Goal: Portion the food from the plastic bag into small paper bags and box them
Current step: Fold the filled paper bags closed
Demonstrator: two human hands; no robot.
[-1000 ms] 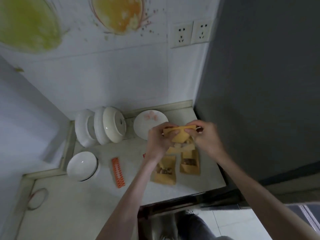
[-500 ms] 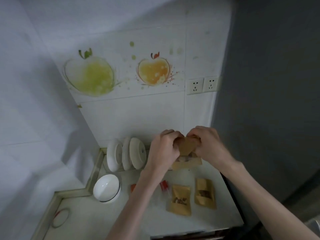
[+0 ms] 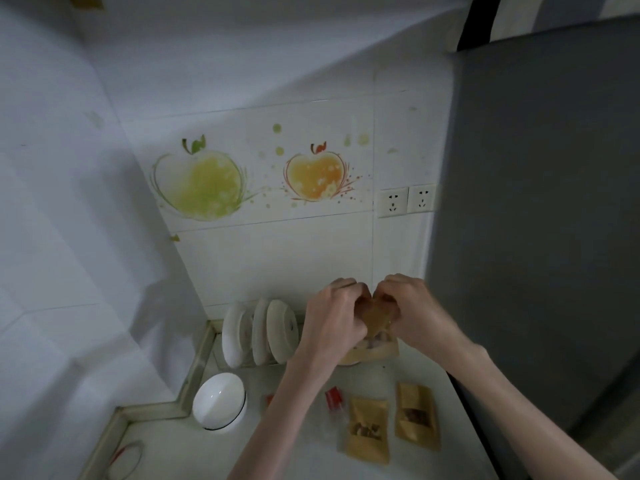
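A small brown paper bag (image 3: 373,323) hangs above the white counter (image 3: 298,445), its window showing some food. My left hand (image 3: 334,315) and my right hand (image 3: 412,311) both pinch its top edge, fingers curled close together. Two more brown paper bags lie flat below: one (image 3: 367,429) in the middle and one (image 3: 417,415) to its right, each with food behind a window. A clear plastic bag with a red strip (image 3: 335,398) lies beside them, partly hidden by my left forearm.
White plates (image 3: 263,332) stand on edge in a rack by the tiled wall. A white bowl (image 3: 219,403) sits at the counter's left. A grey fridge side (image 3: 540,237) bounds the right. Two sockets (image 3: 406,200) are on the wall.
The camera has tilted up, so more wall shows. Both hands stay on the bag's top and have closed in, crumpling or folding the edge between them.
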